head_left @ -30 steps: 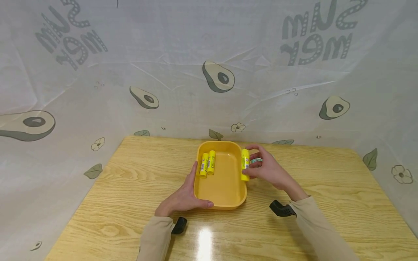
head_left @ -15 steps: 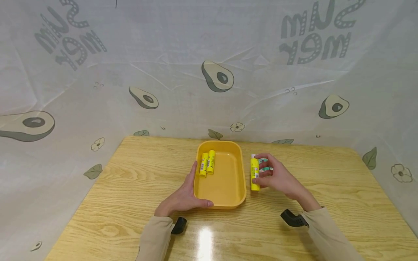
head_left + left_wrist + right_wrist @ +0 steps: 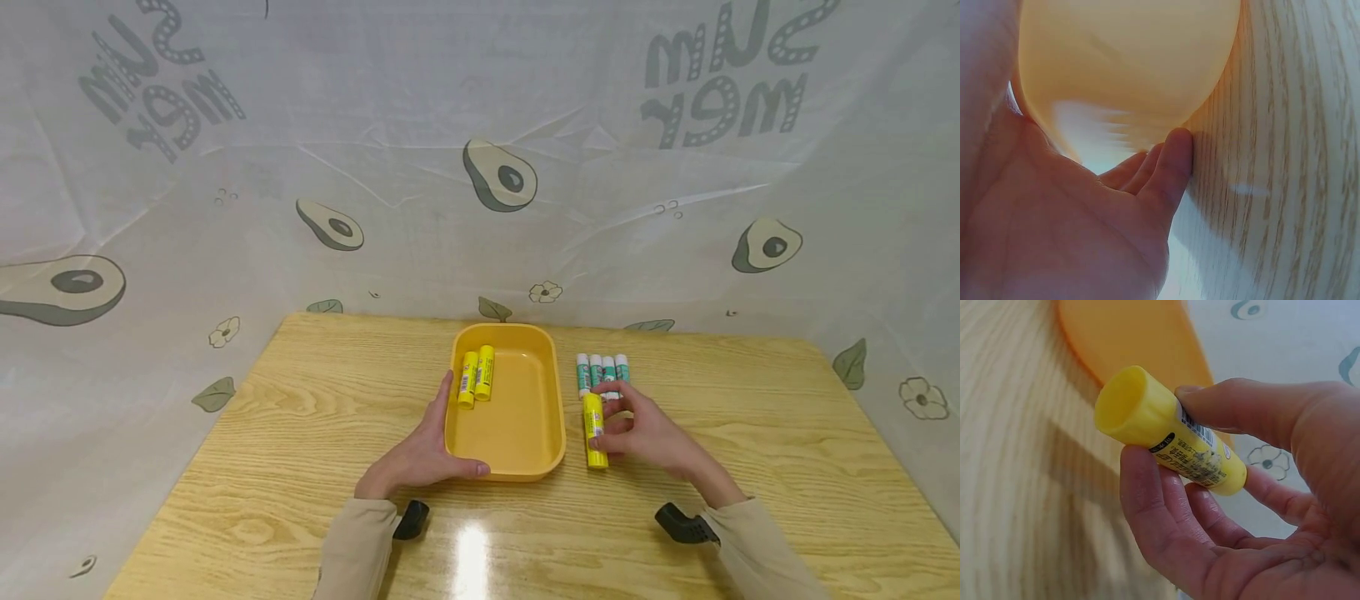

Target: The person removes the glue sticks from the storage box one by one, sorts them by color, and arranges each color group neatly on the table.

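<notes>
My right hand [image 3: 647, 433] pinches a yellow glue stick [image 3: 595, 431] between thumb and fingertips, just right of the yellow-orange tray. In the right wrist view the glue stick [image 3: 1175, 434] lies slantwise across the fingers, its hollow end facing the camera. My left hand [image 3: 423, 450] spans the near left corner of the tray [image 3: 506, 477], thumb along the front rim and fingers stretched along the left side. From the left wrist, the fingers [image 3: 1169, 165] rest against the tray's outer wall [image 3: 1129, 56]. Two more yellow glue sticks [image 3: 467, 380] [image 3: 485, 372] lie side by side inside the tray's left part.
Several smaller white-and-green glue sticks [image 3: 583, 375] lie in a row on the wooden table [image 3: 330, 367], right of the tray and beyond my right hand. A pale cloth printed with avocados [image 3: 501, 176] hangs behind the table and along its sides.
My right hand has carried the yellow glue stick from over the tray's right rim rightward and toward me, uncovering the white-and-green glue sticks. My left hand and the tray have stayed put.
</notes>
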A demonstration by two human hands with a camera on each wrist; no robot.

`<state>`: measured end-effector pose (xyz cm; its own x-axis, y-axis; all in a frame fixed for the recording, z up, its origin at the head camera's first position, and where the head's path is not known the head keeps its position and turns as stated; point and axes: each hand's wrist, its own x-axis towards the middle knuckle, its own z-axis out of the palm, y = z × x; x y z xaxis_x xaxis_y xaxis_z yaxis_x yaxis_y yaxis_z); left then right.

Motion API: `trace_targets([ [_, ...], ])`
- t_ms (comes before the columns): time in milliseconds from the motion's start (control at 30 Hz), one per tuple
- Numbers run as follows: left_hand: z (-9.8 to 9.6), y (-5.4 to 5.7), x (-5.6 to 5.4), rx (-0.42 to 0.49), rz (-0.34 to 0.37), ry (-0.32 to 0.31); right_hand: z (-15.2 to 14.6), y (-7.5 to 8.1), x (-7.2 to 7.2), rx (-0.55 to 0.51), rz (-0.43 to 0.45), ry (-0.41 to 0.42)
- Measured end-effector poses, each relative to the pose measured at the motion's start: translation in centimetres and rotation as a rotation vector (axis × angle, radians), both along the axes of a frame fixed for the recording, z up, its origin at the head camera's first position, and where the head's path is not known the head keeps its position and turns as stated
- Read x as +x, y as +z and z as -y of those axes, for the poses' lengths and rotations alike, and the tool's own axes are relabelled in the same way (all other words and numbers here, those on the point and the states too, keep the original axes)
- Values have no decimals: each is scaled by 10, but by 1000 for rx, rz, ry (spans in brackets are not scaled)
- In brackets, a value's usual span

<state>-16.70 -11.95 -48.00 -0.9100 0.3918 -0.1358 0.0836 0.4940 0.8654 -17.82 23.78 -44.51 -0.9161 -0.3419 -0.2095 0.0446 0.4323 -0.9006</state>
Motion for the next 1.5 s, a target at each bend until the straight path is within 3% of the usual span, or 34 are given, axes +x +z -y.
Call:
trace_targets([
  [267, 0, -1, 0, 2, -4, -1, 0, -12, 4, 41, 43, 12],
  [667, 0, 0, 1, -10, -1, 8, 4, -13, 6, 12, 94, 4],
  [1500, -1, -1, 1, -6, -4, 12, 4, -16, 4, 39, 88, 1],
])
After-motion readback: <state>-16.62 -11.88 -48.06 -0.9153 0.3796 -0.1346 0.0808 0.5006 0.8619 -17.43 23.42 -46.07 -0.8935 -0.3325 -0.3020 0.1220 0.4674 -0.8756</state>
